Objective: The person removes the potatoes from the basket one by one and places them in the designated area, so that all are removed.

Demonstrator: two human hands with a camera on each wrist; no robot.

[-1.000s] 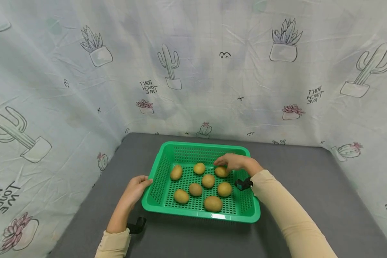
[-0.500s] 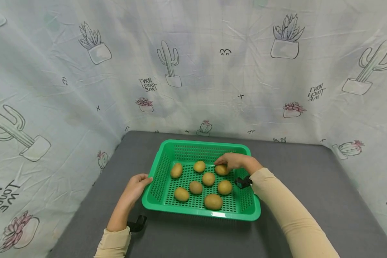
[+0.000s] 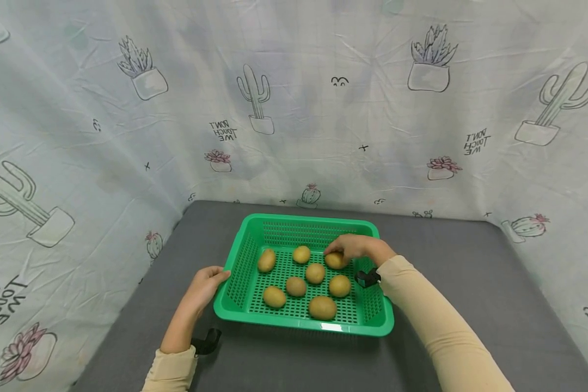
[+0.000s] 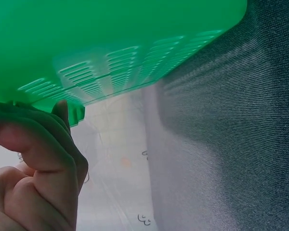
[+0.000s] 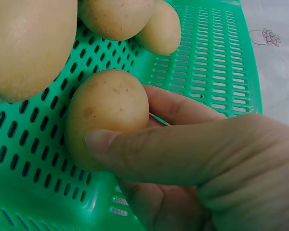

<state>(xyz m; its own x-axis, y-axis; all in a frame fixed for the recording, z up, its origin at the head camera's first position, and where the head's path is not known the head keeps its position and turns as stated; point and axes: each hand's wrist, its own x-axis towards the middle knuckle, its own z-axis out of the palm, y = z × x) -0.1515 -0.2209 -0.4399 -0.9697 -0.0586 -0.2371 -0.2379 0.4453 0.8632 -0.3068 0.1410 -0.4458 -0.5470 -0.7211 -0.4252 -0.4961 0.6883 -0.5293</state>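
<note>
Several potatoes lie spread over the floor of a green plastic basket (image 3: pixel 304 325). My right hand (image 3: pixel 354 246) reaches into its back right corner and grips one potato (image 5: pixel 106 113); the right wrist view shows the thumb across its near side and fingers behind it. My left hand (image 3: pixel 206 286) holds the basket's left rim, thumb on top. From the left wrist view, curled fingers (image 4: pixel 43 137) of that hand sit under the rim. Nearest the held potato are a round potato (image 3: pixel 340 286) in front and another potato (image 3: pixel 301 255) to its left.
The basket stands on a dark grey cloth-covered table (image 3: pixel 451 277). A pale curtain (image 3: pixel 313 109) with cactus drawings rises behind the table and along both sides. A large potato (image 3: pixel 322 308) lies by the basket's front wall.
The right fingers have closed in slightly around the potato at the back right. The left hand and the basket stay put; the head view shifts only a little.
</note>
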